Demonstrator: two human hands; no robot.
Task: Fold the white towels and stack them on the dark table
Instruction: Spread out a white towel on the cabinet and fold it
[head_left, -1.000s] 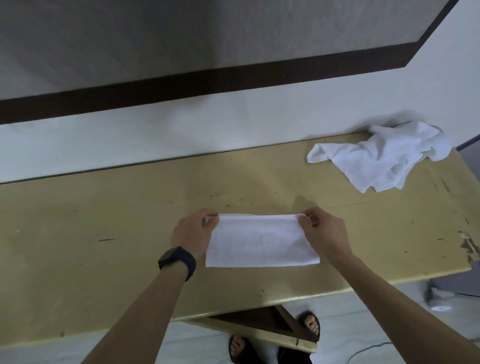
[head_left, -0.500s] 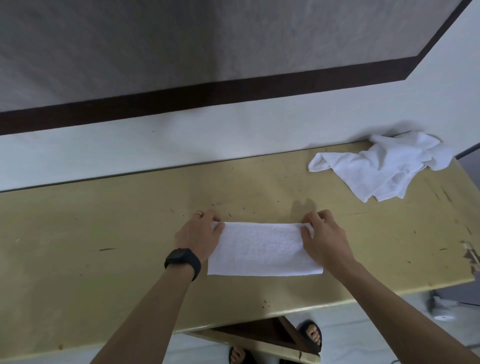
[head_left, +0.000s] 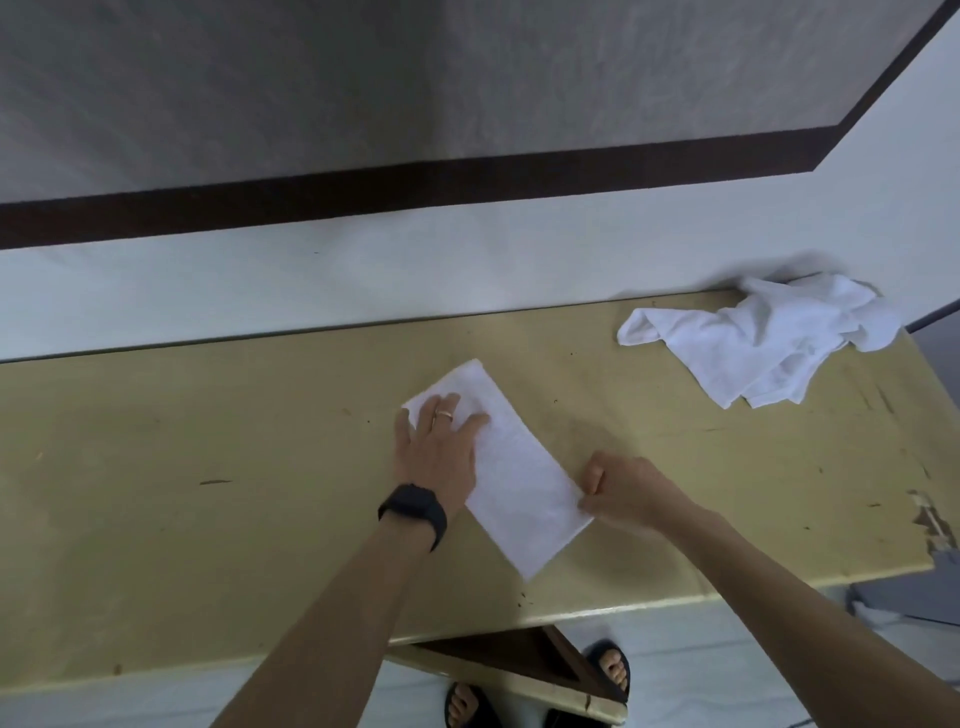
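Observation:
A white towel (head_left: 511, 475), folded into a long strip, lies diagonally on the yellowish table (head_left: 208, 467), running from upper left to lower right. My left hand (head_left: 439, 449) rests flat on its upper end, fingers spread. My right hand (head_left: 621, 488) pinches the strip's right edge near the lower end, fingers closed on the cloth. A crumpled pile of white towels (head_left: 763, 345) sits at the table's far right corner against the wall.
A white wall with a dark band runs behind the table. The table's right edge (head_left: 935, 525) has chipped paint. A wooden brace (head_left: 519, 662) and my sandalled feet show below the front edge.
The strip has turned from level to diagonal. My left hand went from gripping its left end to lying flat on it. My right hand moved down to the lower right edge.

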